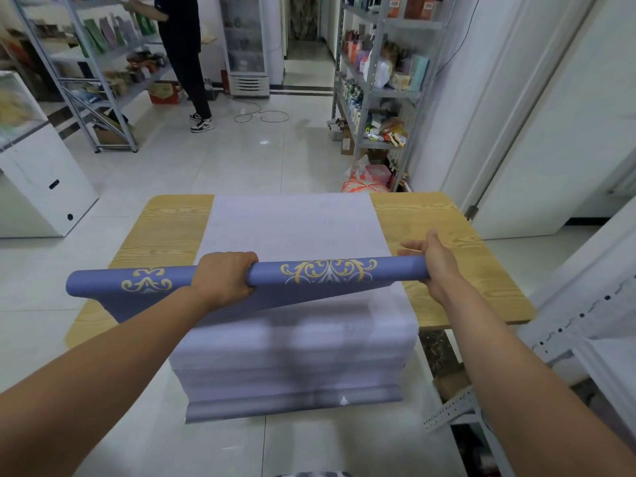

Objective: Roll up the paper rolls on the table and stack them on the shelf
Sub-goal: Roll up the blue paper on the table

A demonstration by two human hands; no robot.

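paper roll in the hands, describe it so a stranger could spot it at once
Find the wooden table in the middle of the shop floor, with a pale sheet lying along it. Across that sheet is the paper roll, gripped by the left hand. It alone is a blue tube with gold scrollwork.

Raised paper roll (327,274), left hand (225,278) gripping middle, right hand (437,266) against end

A paper roll (327,273), matt violet-blue with a printed gold scroll pattern, and its unrolled sheet (292,228), pale and matt on the back, lie over a table (165,228) topped in smooth, light wood grain. The floor (223,160) is glossy pale tile that catches the light; the shelving rack (399,93) is dull grey metal.
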